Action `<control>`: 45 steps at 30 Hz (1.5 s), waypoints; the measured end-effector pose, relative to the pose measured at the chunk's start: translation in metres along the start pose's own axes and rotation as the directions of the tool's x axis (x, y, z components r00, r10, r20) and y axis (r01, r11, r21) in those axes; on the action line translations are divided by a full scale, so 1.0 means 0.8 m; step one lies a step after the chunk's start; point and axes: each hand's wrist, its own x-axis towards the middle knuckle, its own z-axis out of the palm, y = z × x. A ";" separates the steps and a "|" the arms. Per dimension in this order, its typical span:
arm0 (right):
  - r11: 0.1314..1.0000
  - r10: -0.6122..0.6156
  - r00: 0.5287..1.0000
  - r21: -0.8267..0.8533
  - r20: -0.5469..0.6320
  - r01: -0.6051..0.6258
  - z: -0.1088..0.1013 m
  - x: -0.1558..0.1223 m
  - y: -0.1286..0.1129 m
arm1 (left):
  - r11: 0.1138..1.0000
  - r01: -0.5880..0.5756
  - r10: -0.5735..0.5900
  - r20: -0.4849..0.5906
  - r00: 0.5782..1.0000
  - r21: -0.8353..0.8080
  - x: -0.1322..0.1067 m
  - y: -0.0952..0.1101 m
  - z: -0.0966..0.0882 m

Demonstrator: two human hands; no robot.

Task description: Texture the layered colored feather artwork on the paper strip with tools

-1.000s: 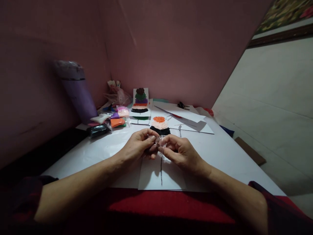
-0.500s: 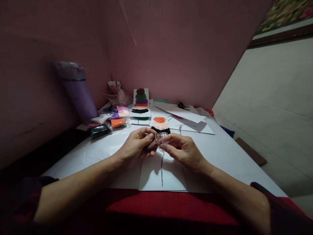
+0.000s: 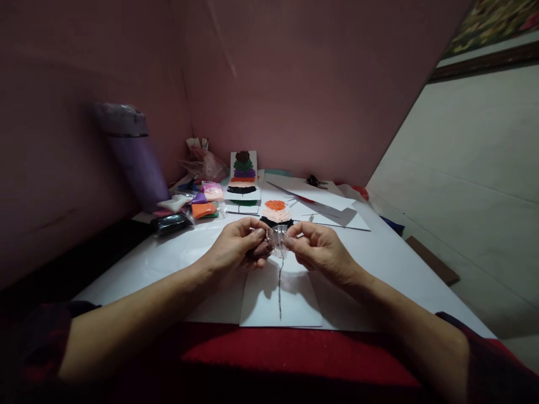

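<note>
My left hand [image 3: 238,244] is closed around a small clear plastic bag [image 3: 278,238] with a dark brown lump, clay-like, in it. The brown lump [image 3: 260,251] shows between the thumb and fingers. My right hand [image 3: 320,249] pinches the bag's other edge, so the clear plastic is spread between both hands. Below them lies a white sheet [image 3: 261,306] with a dark line drawn down it. Just beyond my fingers, the sheet's upper part carries orange, pale peach and black textured layers [image 3: 275,212], partly hidden by the hands and bag.
Left of the sheet are bagged coloured lumps [image 3: 204,210], a black packet [image 3: 172,224] and a purple tumbler [image 3: 137,163]. A card with coloured layers [image 3: 243,179] lies at the back. Loose white papers [image 3: 314,193] and dark-handled scissors [image 3: 312,180] are at the back right.
My right hand has shifted slightly right and its grip on the bag has changed, with the clear plastic now stretched wider. My left hand stays nearly in place.
</note>
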 end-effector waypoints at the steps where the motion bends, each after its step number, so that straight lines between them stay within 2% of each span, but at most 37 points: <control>1: 0.997 0.024 0.999 0.068 -0.022 -0.022 -0.002 0.001 -0.002 | 1.000 0.001 -0.001 -0.006 1.000 -0.014 0.000 0.001 0.001; 3: 0.978 0.073 0.997 0.196 -0.039 -0.064 -0.004 0.002 -0.006 | 0.999 0.006 -0.007 -0.027 1.000 -0.041 -0.001 0.004 0.002; 6: 0.934 0.146 0.989 0.330 0.000 -0.138 -0.007 0.002 -0.010 | 0.999 0.010 -0.015 -0.102 0.995 -0.042 -0.001 0.007 0.002; 9: 0.891 0.194 0.980 0.408 0.053 -0.199 -0.008 0.002 -0.011 | 1.000 0.013 -0.015 -0.163 0.986 -0.013 0.000 0.010 -0.001; 12: 0.875 0.197 0.979 0.440 0.059 -0.203 -0.007 0.003 -0.010 | 1.000 0.013 -0.014 -0.163 0.986 -0.009 0.001 0.010 -0.001; 15: 0.891 0.177 0.984 0.420 0.025 -0.171 -0.004 0.002 -0.009 | 1.000 0.026 -0.028 -0.148 0.989 -0.010 0.000 0.010 0.002; 19: 0.954 0.092 0.994 0.293 -0.059 -0.071 0.000 -0.001 -0.010 | 1.000 0.024 -0.025 -0.108 0.994 -0.007 -0.002 0.010 0.005; 26: 0.992 0.039 0.997 0.119 -0.071 -0.030 0.005 -0.004 -0.011 | 1.000 0.020 -0.020 -0.060 0.998 -0.009 -0.003 0.010 0.005; 35: 0.995 -0.072 0.991 -0.079 -0.113 0.063 0.007 -0.005 -0.015 | 0.999 0.006 -0.002 -0.099 0.995 0.048 -0.003 0.010 0.006; 38: 0.996 -0.071 0.989 -0.064 -0.126 0.064 0.004 -0.004 -0.013 | 0.999 0.000 0.005 -0.117 0.993 0.045 -0.002 0.011 0.005; 45: 0.992 0.003 0.993 0.122 -0.119 0.012 0.000 0.000 -0.009 | 1.000 -0.001 0.003 -0.146 0.989 0.012 -0.002 0.011 0.005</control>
